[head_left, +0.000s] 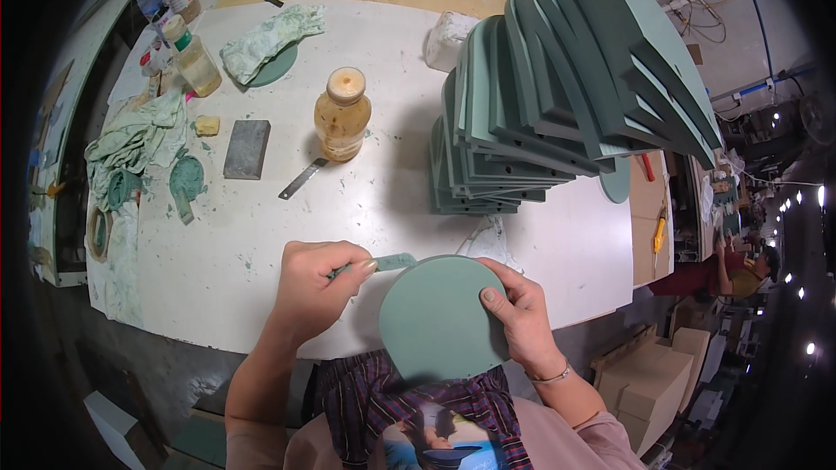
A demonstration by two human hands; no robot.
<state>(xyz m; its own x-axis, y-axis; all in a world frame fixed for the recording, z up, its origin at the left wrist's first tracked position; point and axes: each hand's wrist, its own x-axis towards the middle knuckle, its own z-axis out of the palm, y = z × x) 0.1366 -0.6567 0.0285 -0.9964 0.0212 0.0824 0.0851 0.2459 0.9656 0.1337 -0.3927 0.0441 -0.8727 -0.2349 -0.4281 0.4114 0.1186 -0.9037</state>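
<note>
My left hand (320, 285) is closed around a small flat scraper (396, 261) smeared with green. Its blade reaches to the rounded edge of a green panel (444, 318). That panel is a disc with one straight side, tilted up above the table's front edge. My right hand (522, 309) grips its right side, thumb on the face and fingers behind. Beyond it rises a tall, leaning stack of matching green panels (531, 78). A bare metal blade (303, 178) lies beside a glass bottle (342, 117) holding amber liquid.
On the white table (252, 287) are a grey block (247, 150), a green putty blob (186, 183), a crumpled cloth (139, 144) and a plastic bottle (193, 61). A yellow cutter (659, 231) lies far right. Cardboard boxes (653, 383) stand below; another person (723, 274) works beyond.
</note>
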